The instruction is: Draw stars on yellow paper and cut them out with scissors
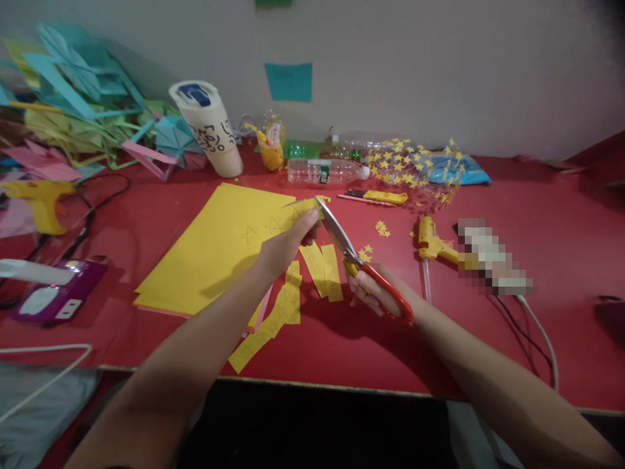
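My left hand [303, 233] pinches a strip of yellow paper [297, 212] with stars drawn on it in dark lines. My right hand [367, 290] is closed around red-handled scissors [344, 244]. The blades point up and left, and their tips meet the strip's end by my left thumb. Beneath the left wrist lies a stack of yellow sheets [195, 247]. Several cut yellow strips [280, 312] overlap on the table near me, and shorter strips [332, 273] lie between my hands. Small cut-out yellow stars [382, 228] sit in little heaps beyond the scissors.
On the red table [390, 358], a yellow glue gun [430, 241] lies to the right. Further back are a yellow utility knife [385, 197], a plastic bottle [325, 172] and a white tumbler [209, 130]. Left are paper shapes [88, 71], another yellow glue gun [43, 198] and a purple device [58, 290].
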A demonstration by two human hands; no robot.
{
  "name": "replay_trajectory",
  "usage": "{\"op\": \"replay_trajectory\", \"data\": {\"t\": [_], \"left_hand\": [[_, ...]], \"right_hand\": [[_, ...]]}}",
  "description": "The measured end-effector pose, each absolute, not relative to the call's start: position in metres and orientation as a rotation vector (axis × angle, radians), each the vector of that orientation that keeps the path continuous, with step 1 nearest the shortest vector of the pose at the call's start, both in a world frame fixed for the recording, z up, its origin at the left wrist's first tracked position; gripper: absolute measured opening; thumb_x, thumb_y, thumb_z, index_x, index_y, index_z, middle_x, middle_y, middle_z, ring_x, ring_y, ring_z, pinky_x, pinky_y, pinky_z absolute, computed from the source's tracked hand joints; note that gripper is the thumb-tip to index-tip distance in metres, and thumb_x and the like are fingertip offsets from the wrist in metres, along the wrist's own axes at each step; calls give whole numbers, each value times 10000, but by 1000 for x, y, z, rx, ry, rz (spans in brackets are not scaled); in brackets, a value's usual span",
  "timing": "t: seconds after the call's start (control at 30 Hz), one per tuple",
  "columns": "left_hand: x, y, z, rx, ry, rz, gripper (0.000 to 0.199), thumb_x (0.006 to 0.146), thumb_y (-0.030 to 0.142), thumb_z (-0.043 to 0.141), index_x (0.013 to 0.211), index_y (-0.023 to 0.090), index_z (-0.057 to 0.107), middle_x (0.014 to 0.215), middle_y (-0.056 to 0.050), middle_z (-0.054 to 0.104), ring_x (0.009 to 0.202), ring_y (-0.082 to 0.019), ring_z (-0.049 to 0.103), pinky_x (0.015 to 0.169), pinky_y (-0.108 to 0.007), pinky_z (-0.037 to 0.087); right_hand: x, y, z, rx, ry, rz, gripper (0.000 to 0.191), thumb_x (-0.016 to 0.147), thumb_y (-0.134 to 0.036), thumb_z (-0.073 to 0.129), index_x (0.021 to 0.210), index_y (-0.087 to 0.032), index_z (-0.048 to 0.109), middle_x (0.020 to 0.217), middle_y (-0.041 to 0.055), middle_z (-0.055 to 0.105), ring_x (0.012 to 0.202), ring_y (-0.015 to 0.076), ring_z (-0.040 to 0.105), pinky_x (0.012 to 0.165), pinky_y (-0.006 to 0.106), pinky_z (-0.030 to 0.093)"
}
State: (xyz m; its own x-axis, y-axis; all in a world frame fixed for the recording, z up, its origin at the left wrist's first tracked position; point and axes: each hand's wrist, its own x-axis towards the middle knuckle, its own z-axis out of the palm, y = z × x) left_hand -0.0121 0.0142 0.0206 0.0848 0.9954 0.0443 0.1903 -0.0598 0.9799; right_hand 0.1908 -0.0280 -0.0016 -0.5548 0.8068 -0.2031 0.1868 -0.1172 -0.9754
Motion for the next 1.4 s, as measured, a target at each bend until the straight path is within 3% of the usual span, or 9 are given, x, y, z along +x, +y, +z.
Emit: {"op": "replay_trajectory", "data": {"t": [0.2, 0.9, 1.13, 1.4], "left_hand": [[-11, 15, 22, 1364, 1254, 1100, 435, 850, 526, 545, 556, 207, 511, 577, 2, 539, 566, -105, 514, 589, -234, 486], [-19, 20, 7, 1174, 1096, 1144, 374, 810, 522, 658, 631, 193, 657, 612, 7, 639, 574, -91, 568, 587, -224, 481], [-18, 23, 15, 1148, 945, 1316, 250, 777, 332, 687, 591, 169, 650, 538, 7, 625, 462, -73, 532, 462, -208, 437], [-18, 28, 23, 1158, 968, 1414, 161, 758, 231, 623, 608, 176, 602, 514, 25, 593, 430, -59, 512, 411, -177, 414]], "right_hand": [[188, -29, -3, -1130, -1628, 1744, 619, 759, -843, 499, 648, -236, 443, 352, -126, 350, 273, 57, 303, 537, 316, 573], [188, -27, 7, -1242, -1675, 1671, 618, 719, -832, 549, 581, -243, 422, 369, -108, 355, 272, 59, 350, 397, 266, 511], [188, -27, 12, -1293, -1648, 1631, 649, 670, -867, 563, 555, -249, 402, 358, -115, 322, 270, 55, 359, 497, 290, 577], [189, -24, 9, -1305, -1675, 1623, 654, 648, -863, 582, 557, -240, 406, 363, -123, 326, 275, 57, 391, 475, 280, 559]]}}
